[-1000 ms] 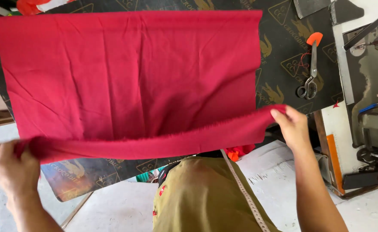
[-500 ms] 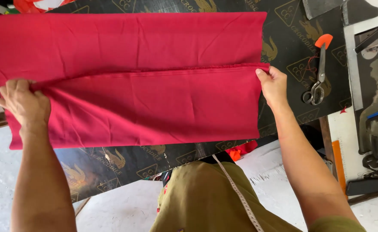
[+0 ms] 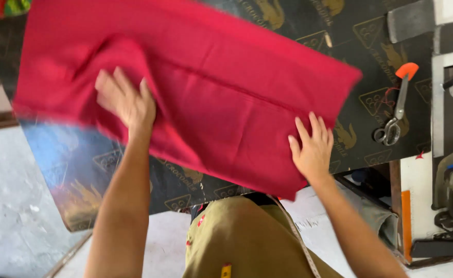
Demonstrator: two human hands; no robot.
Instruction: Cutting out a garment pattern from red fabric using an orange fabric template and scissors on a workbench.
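Both our hands lie flat on a folded red cloth (image 3: 226,103) on the dark tabletop (image 3: 370,62).

Our left hand (image 3: 125,100) presses on the left part of the cloth with its fingers (image 3: 108,85) stretched out and slightly spread, gripping nothing. Our right hand (image 3: 313,149) rests at the cloth's right lower edge, fingers open and flat, partly on the fabric and partly over the tabletop, also holding nothing. The cloth lies slanted across the patterned tabletop, its near corner hanging past the table's edge above our olive garment (image 3: 237,242). Scissors (image 3: 395,110) with an orange handle lie well apart to the right, by themselves. A measuring tape (image 3: 301,242) hangs down our front.
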